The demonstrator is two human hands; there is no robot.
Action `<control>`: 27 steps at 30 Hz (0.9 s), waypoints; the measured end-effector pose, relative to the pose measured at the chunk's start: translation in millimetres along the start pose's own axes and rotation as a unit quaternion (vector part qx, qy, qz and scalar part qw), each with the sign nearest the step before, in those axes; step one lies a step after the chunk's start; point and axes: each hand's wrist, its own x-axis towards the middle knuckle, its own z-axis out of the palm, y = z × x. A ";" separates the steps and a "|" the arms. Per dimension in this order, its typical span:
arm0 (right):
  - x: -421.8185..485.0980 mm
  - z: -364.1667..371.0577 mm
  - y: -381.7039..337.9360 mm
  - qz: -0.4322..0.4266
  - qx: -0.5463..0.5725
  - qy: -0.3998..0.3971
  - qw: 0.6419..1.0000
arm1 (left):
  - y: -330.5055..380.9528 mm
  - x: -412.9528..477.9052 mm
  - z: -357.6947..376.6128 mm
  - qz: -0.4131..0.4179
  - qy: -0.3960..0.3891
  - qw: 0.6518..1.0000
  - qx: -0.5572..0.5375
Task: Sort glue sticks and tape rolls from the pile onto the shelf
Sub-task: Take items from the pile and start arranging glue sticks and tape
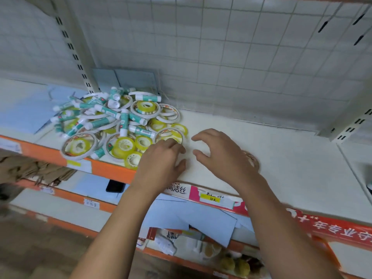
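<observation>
Glue sticks (104, 110) and tape rolls (145, 106) heaped together in one pile (120, 125) at the left of the white shelf (281, 158), close to the grid back panel (221, 57). Left hand (161, 164) at the pile's right edge, bent fingertips (175, 144) over a white-rimmed roll (169, 134), thumb spread well away, nothing pinched. Right hand (221, 156) just beside it above bare shelf, fingers loosely curved and apart, holding nothing, with a blurred brownish roll (252, 161) partly hidden beneath its wrist.
</observation>
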 end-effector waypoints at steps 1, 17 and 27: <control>5.0 5.3 -7.0 -0.008 0.004 -0.003 1.000 | -7.8 -4.2 -4.3 -0.011 0.006 1.000 0.002; 47.3 52.0 -57.9 -0.024 0.008 -0.014 1.000 | -77.8 -25.5 -28.0 -0.057 0.024 0.998 0.020; 33.1 65.7 -82.6 -0.033 0.043 -0.055 0.997 | -109.9 -39.2 -33.0 -0.054 0.016 0.998 0.010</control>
